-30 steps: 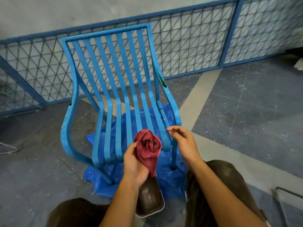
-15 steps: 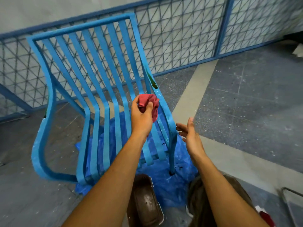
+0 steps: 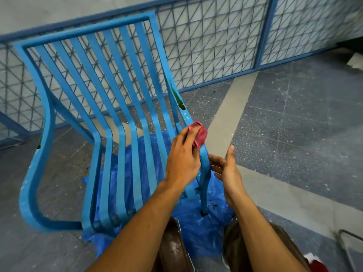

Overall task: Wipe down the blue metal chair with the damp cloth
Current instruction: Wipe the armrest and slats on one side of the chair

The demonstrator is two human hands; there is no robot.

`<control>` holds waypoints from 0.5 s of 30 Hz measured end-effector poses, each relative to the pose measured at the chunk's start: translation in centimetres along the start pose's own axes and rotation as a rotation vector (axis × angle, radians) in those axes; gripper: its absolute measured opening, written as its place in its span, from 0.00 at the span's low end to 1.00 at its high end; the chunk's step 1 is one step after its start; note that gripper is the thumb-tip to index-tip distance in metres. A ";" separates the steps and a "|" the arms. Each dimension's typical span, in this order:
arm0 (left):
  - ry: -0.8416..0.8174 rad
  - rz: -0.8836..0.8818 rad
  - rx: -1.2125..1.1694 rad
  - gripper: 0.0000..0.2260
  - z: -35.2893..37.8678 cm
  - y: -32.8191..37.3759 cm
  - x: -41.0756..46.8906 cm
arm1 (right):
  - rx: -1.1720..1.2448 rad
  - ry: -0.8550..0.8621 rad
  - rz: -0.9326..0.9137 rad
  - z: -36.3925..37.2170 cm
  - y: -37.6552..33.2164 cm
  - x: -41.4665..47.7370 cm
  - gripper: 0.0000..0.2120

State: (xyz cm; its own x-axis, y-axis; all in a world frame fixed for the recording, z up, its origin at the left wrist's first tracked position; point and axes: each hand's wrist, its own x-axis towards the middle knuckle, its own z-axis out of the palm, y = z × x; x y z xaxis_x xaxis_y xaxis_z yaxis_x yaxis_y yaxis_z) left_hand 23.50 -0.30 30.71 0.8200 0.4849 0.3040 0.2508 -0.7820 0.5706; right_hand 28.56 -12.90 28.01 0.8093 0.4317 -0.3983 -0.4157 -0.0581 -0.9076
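A blue metal chair with slatted back and seat stands on the floor before me. My left hand holds a bunched red cloth and presses it against the chair's right armrest. My right hand is just right of that armrest's front bend, fingers spread, fingertips touching or very near the metal and holding nothing. The cloth is partly hidden by my left fingers.
A blue plastic sheet lies under the chair's front. A brown metal tray sits on the floor below my left forearm. A blue mesh fence runs behind the chair. My knees show at the bottom edge.
My left hand carried the cloth from the seat's front up and right onto the right armrest. My right hand came in close to the armrest. My view moved nearer the chair.
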 end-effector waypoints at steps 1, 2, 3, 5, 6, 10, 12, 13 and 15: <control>0.009 0.026 0.020 0.25 0.1 0.1 -0.8 | 0.004 0.005 -0.001 0.0 0.0 0.0 0.38; 0.018 0.047 0.030 0.26 0.3 0.3 -1.7 | 0.010 0.011 0.001 0.0 0.0 0.1 0.38; 0.025 0.071 0.030 0.26 0.5 0.3 -2.6 | 0.015 0.017 0.005 0.0 0.1 0.1 0.38; 0.028 0.104 0.015 0.27 0.8 0.2 -4.2 | 0.006 0.027 0.003 0.0 0.1 0.1 0.38; 0.029 0.109 0.004 0.27 1.0 0.1 -4.8 | -0.005 0.027 -0.001 0.0 0.1 0.1 0.39; 0.051 0.049 -0.031 0.28 1.1 -0.1 -3.9 | 0.009 0.018 0.012 -0.2 0.2 0.2 0.40; 0.063 -0.036 -0.072 0.29 0.8 0.4 -1.9 | 0.011 0.005 0.017 -0.3 0.1 0.3 0.42; 0.066 -0.084 -0.101 0.29 0.5 0.5 -0.8 | 0.012 0.000 0.025 -0.3 0.1 0.3 0.43; 0.059 -0.137 -0.124 0.29 0.2 0.9 0.9 | 0.020 -0.006 0.039 -0.4 0.1 0.3 0.44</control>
State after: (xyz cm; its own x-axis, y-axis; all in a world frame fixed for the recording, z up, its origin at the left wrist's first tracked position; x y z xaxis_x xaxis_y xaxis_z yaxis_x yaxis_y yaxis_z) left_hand 24.57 -0.69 31.36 0.7499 0.6088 0.2591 0.2899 -0.6543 0.6985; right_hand 28.96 -13.07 27.76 0.7897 0.4351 -0.4326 -0.4552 -0.0572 -0.8885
